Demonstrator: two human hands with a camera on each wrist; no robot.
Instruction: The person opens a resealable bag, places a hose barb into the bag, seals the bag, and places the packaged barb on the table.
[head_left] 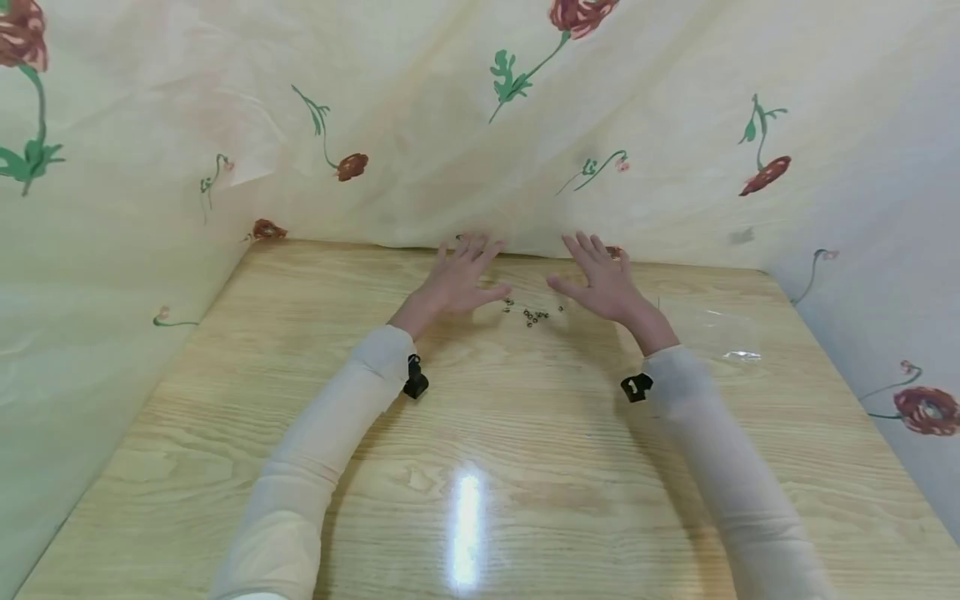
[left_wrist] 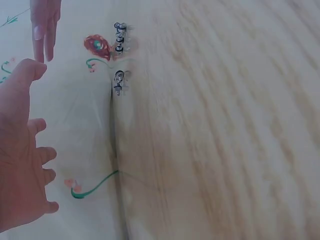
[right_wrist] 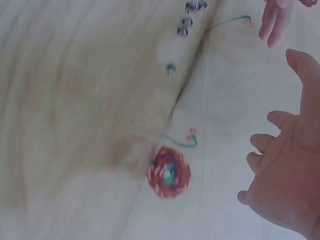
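My left hand (head_left: 456, 282) reaches toward the back of the wooden table, its fingers spread and nothing in its grasp. Across from it, my right hand (head_left: 600, 283) is held the same way, fingers fanned and thumb pointing inward. A loose scatter of small, shiny, ring-like metal pieces (head_left: 529, 317) lies on the table between the two hands, nearest the left thumb. Both wrist views also show these metal pieces (left_wrist: 119, 37) near the table's back edge. In the right wrist view, the palm side of the right hand (right_wrist: 290, 165) shows with its fingers apart.
A clear plastic bag (head_left: 731, 337) lies on the table (head_left: 480, 417) to the right of my right hand. Flower-printed cloth (head_left: 420, 100) hangs along the back and both sides. Each wrist carries a black camera mount (head_left: 415, 379).
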